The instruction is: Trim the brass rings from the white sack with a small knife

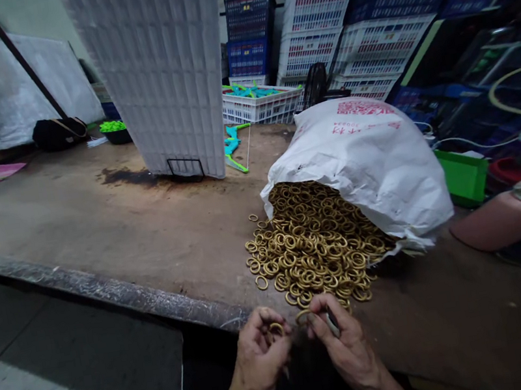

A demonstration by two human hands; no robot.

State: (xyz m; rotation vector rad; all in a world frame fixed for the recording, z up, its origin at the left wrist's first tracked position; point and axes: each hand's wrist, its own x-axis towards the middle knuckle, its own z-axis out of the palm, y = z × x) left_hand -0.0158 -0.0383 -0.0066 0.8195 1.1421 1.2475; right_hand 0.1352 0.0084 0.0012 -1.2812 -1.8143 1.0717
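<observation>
At the table's front edge my left hand (261, 354) is closed on a brass-coloured ring (276, 329). Just to its right, my right hand (343, 340) pinches another ring (302, 315) between thumb and fingers. A small dark, grey-edged item (332, 324) also sits in that right hand, too little of it showing to name. Right behind both hands spreads a heap of the same rings (309, 253), spilling from the mouth of a white woven sack (358, 159) that lies on its side.
A tall translucent ribbed plastic panel (162, 72) stands upright on the brown table (70, 212). Behind it are a white crate (257, 108) of turquoise and green parts and stacked blue and white crates (310, 9). On the right are a green tray (463, 177) and a pink cylinder (506, 218).
</observation>
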